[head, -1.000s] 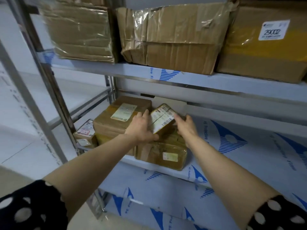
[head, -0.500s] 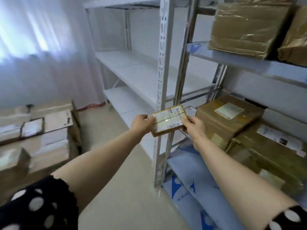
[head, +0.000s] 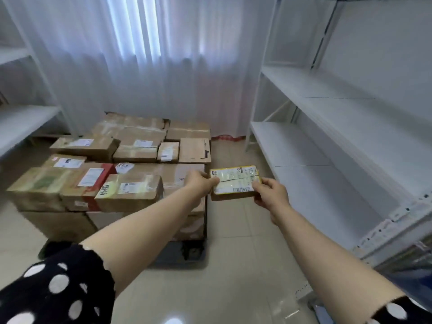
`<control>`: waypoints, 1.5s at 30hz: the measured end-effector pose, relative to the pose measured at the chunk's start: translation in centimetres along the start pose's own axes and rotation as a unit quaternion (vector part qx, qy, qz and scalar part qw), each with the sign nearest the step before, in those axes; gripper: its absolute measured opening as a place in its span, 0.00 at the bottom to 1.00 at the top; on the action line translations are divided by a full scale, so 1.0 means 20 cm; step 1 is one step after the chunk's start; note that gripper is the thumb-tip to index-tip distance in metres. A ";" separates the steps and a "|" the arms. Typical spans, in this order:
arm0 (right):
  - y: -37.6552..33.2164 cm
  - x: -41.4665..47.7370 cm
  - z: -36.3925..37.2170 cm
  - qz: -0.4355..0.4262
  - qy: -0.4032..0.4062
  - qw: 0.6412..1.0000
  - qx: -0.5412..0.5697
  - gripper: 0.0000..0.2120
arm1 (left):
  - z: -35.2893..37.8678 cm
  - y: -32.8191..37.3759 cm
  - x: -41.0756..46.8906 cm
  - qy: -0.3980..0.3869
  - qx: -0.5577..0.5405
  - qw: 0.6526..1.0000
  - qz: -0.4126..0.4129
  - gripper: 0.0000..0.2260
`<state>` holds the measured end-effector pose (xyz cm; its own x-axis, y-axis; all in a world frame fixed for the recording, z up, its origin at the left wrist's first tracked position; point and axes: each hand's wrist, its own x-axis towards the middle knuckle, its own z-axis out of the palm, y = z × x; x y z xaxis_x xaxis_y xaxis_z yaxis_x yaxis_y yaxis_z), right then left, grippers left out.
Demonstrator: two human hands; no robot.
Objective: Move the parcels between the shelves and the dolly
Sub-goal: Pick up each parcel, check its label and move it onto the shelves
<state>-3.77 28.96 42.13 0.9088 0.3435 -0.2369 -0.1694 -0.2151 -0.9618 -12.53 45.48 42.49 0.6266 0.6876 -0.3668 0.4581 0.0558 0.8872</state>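
I hold a small flat brown parcel (head: 235, 182) with a white shipping label in the air, over the floor just right of the dolly's load. My left hand (head: 200, 183) grips its left edge and my right hand (head: 271, 192) grips its right edge. Several brown cardboard parcels (head: 128, 178) are stacked in layers on the dolly (head: 187, 250), whose dark base shows under the stack. White shelves (head: 327, 146) stand to the right with bare boards.
A white curtain (head: 152, 66) hangs behind the stacked parcels. Another white shelf (head: 21, 122) stands at the far left. Beige tiled floor (head: 233, 265) lies between the dolly and the right shelves. A corner of a film-covered shelf (head: 411, 270) shows at the lower right.
I have lifted the small parcel off the stacked boxes on the shelf and turned left with it, from the shelves to the loaded dolly. Both hands keep their grip.
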 end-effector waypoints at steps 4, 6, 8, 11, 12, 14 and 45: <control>0.03 0.19 0.38 0.036 -0.025 0.999 -0.018 0.08 | -0.24 -0.07 0.27 -0.003 -0.017 0.999 -0.045 0.09; 0.04 0.29 0.52 0.056 -0.029 0.998 -0.029 0.08 | -0.31 -0.10 0.38 -0.011 -0.042 0.998 -0.051 0.16; 0.06 0.41 0.63 0.069 -0.041 0.996 -0.051 0.08 | -0.36 -0.13 0.51 0.001 -0.059 0.997 -0.057 0.20; 0.08 0.62 0.81 0.087 -0.068 0.990 -0.086 0.07 | -0.43 -0.17 0.72 0.057 -0.062 0.993 -0.087 0.15; 0.08 0.69 0.86 0.094 -0.077 0.988 -0.092 0.07 | -0.45 -0.18 0.78 0.080 -0.056 0.990 -0.101 0.13; 0.10 0.84 0.98 0.102 -0.093 0.984 -0.108 0.09 | -0.49 -0.20 0.92 0.109 -0.059 0.984 -0.126 0.13; -0.30 3.04 1.21 0.150 -0.206 0.962 -0.100 0.19 | 0.08 0.51 2.93 0.139 -0.173 0.956 -0.193 0.06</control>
<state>43.20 73.27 30.19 0.5953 0.5630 -0.5732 -0.2867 -0.5176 -0.8061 29.77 85.18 29.68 0.2388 0.7306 -0.6396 0.3559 0.5470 0.7577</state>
